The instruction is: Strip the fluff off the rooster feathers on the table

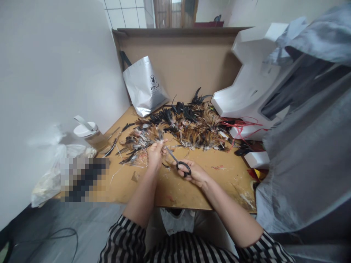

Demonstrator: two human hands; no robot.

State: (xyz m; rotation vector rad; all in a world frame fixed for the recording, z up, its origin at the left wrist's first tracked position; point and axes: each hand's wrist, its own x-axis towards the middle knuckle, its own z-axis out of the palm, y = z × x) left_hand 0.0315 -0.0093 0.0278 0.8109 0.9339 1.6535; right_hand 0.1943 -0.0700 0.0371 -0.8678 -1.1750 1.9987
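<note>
Pinched in my left hand (155,155) is a small bunch of brown feathers (158,132), its tips pointing up and away from me. My right hand (193,172) has its fingers in the black handles of a pair of scissors (173,157). The blades point up and left, with their tips close to the base of the bunch. Whether they touch it I cannot tell. Behind both hands, a wide heap of brown and black feathers (197,131) lies across the wooden table (175,190).
A silver bag (145,87) leans against the cardboard panel (189,65) at the back. On the left stand a lidded jug (91,135) and a plastic bag (52,175). Red strings (241,126), white foam (246,80) and grey cloth (309,153) are on the right.
</note>
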